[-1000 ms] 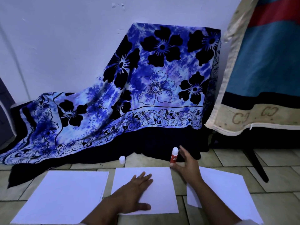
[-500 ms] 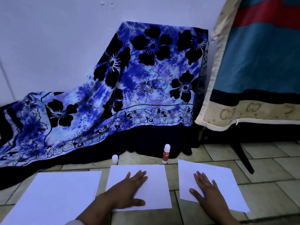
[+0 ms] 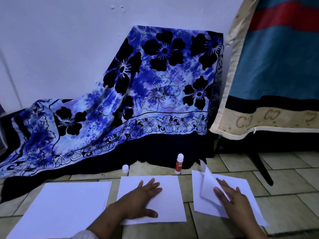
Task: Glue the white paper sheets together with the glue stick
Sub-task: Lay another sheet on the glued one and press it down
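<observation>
Left hand (image 3: 143, 199) lies flat, fingers spread, on the middle white paper sheet (image 3: 169, 187) on the tiled floor (image 3: 284, 187), while right hand (image 3: 231, 197) pinches a light, floppy top sheet (image 3: 207, 183) off the right-hand pile (image 3: 196, 192), best held at an edge.

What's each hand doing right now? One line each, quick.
Left hand: open, pressed flat on the middle sheet.
Right hand: on the right sheets, top sheet lifted at the thumb; pinch cannot be told.
</observation>
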